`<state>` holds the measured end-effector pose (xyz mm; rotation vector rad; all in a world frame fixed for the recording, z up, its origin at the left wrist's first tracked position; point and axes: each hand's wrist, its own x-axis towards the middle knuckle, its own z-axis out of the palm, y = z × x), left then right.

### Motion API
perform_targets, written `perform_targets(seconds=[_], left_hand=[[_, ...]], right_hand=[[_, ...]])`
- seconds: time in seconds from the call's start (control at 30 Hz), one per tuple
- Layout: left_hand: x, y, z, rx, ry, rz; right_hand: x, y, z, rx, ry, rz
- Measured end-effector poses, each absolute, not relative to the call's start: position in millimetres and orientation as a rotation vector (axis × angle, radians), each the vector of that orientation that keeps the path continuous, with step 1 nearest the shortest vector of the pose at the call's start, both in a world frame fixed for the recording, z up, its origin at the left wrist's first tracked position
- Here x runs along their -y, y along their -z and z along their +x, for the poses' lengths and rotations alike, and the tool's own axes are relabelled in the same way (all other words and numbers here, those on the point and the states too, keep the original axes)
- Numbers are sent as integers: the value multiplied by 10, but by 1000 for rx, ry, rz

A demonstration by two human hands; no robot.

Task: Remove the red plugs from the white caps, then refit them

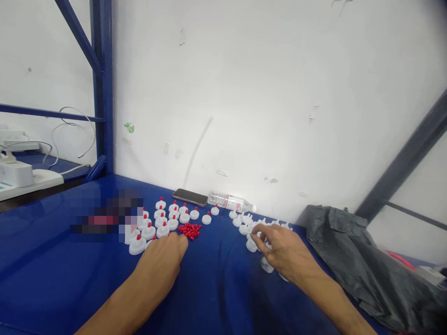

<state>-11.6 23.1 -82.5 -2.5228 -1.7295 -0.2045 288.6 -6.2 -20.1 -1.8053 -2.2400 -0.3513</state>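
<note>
My left hand [164,260] is closed beside a pile of small red caps [189,230]; its fingertips are hidden, so what it grips cannot be made out. White round lids with red tips [138,244] stand upright in rows to its left and beyond it. Over on the right, my right hand [282,249] reaches among white lids with bare nozzles [251,245]. Its thumb and index finger curl toward each other at one of these lids, and a narrow gap shows between them. The other fingers are bent behind.
A phone [190,197] and a clear plastic bottle [231,202] lie along the wall at the back of the blue table [209,298]. A dark plastic bag [363,260] covers the right side. White devices with cables [17,172] sit at the far left, behind a blue post [104,88].
</note>
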Motion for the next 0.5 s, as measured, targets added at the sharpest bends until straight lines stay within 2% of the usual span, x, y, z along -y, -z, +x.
perform_targets(seconds=[0.27, 0.5], left_hand=[[-290, 894, -159, 1725, 347, -2504], [-251, 873, -107, 1704, 396, -2539]], right_hand=[[435, 489, 3236, 2288, 360, -1767], [407, 623, 2842, 2328, -4, -1453]])
